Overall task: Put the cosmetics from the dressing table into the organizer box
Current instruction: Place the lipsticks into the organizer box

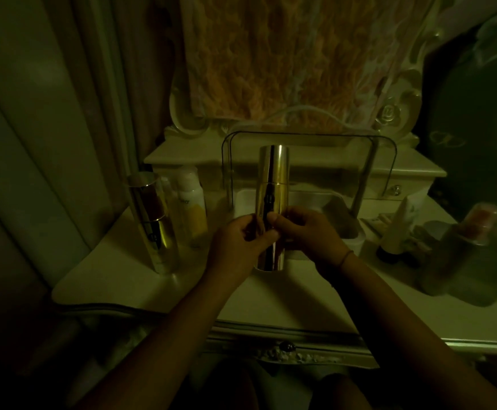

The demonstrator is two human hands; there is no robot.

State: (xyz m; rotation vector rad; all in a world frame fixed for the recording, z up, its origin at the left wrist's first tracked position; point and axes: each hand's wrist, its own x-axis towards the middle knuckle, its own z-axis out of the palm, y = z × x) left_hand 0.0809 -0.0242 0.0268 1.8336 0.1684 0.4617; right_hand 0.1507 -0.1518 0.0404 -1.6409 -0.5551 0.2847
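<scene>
**Fingers and grip.** The fingers of both hands curl round the lower half of a gold bottle, clamped on it from opposite sides. The left hand wraps the left flank with its thumb across the front. The right hand holds the right flank. This two-sided hold probably steadies a tall, smooth cylinder and keeps it upright for the lift.

**Position.** The bottle stands upright just in front of the box, and its cap overlaps the box's opening in this view. Whether its base touches the tabletop cannot be told.

**Appearance.** The bottle is mirror-bright gold and straight-walled. A seam about a third of the way down marks a long cap, and a small dark mark sits below it. Such a finish is likely slippery.

**Box and surroundings.** The box is white, with a clear lid raised at the back, so the opening faces the person. Left of the box, a second gold bottle and a white bottle stand close together. Right of the box, a pale cone-shaped tube stands on its dark cap. These presumably await the same transfer.
</scene>
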